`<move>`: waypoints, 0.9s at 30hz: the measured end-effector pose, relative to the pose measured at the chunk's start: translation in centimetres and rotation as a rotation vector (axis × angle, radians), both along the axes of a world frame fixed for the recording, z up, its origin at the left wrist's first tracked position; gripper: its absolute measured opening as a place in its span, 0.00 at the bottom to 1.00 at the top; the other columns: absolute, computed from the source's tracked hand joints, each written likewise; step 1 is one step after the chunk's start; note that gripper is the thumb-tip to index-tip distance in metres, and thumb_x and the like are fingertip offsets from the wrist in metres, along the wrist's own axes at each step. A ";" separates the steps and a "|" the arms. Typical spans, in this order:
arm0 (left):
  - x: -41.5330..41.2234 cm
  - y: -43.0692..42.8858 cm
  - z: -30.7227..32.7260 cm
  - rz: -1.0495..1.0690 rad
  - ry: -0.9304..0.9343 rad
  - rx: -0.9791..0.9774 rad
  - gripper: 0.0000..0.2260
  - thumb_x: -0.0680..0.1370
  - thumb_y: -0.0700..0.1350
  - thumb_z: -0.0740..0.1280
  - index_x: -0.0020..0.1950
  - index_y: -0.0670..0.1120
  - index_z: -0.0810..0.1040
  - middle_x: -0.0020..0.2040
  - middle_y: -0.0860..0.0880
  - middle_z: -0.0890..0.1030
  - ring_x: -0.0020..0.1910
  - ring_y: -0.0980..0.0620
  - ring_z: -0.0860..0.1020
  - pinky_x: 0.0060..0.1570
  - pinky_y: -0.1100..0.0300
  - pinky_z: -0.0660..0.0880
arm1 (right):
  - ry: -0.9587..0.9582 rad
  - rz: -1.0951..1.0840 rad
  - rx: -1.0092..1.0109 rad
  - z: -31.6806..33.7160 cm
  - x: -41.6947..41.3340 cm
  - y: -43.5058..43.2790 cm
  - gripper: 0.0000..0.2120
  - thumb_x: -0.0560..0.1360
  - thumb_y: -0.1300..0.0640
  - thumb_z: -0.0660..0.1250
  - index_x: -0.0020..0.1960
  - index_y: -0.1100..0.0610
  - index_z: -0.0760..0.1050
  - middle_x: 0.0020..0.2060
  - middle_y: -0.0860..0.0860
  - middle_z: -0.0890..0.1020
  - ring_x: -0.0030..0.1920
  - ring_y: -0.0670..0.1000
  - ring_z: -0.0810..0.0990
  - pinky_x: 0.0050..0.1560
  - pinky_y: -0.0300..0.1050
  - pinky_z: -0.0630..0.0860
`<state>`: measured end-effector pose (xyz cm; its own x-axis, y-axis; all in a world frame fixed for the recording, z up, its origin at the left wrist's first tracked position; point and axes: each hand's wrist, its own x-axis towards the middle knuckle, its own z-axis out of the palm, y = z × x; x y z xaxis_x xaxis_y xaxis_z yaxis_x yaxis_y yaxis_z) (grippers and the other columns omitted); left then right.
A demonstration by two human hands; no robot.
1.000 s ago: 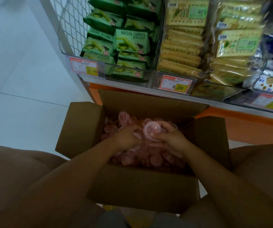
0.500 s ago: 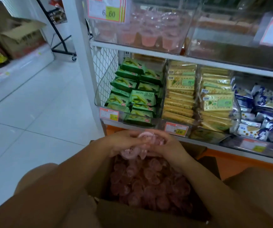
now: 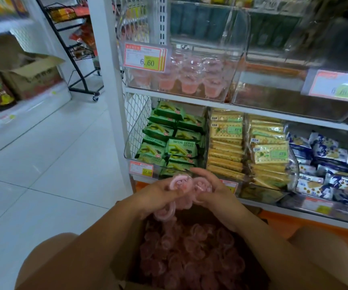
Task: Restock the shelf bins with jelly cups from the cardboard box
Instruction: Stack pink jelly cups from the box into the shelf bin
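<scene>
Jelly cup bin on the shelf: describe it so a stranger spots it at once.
Find the white shelf post, then the shelf above the green matcha cookies. The clear bin beside the post is it: pink jelly cups sit inside, behind a 6.60 price tag.

The jelly cups (image 3: 181, 184) are pale pink, like those heaped in the brown cardboard box (image 3: 127, 266). The far shelf bin (image 3: 237, 40) is clear; its price tag (image 3: 144, 57) is white, red-edged, with a yellow patch. Matcha cookie packs (image 3: 180, 146) are green, cracker packs (image 3: 225, 147) yellow, and the biscuit packs (image 3: 325, 155) on the right blue and white.
</scene>
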<state>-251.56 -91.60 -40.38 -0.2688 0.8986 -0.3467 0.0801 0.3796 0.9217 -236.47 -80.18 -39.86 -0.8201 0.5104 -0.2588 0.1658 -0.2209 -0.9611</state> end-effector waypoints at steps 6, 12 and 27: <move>-0.7 -0.9 3.1 -0.036 0.115 0.024 0.16 0.77 0.54 0.68 0.65 0.54 0.77 0.46 0.58 0.84 0.45 0.63 0.82 0.50 0.65 0.79 | 0.022 -0.071 -0.002 1.8 0.0 0.0 0.16 0.70 0.70 0.69 0.55 0.60 0.73 0.54 0.64 0.79 0.54 0.63 0.79 0.57 0.58 0.77; -3.4 -1.3 11.3 0.012 0.239 0.124 0.07 0.76 0.57 0.68 0.51 0.70 0.75 0.49 0.58 0.84 0.48 0.56 0.82 0.48 0.64 0.77 | 0.037 0.000 0.406 10.5 -1.4 0.3 0.10 0.77 0.55 0.67 0.52 0.40 0.81 0.52 0.45 0.83 0.52 0.47 0.82 0.52 0.46 0.79; -12.8 4.5 28.1 0.253 0.440 0.503 0.15 0.75 0.55 0.71 0.60 0.63 0.78 0.55 0.57 0.82 0.50 0.51 0.83 0.48 0.52 0.81 | -0.599 0.037 1.253 32.6 -18.6 14.2 0.17 0.75 0.53 0.71 0.61 0.59 0.78 0.51 0.54 0.83 0.46 0.53 0.83 0.49 0.48 0.80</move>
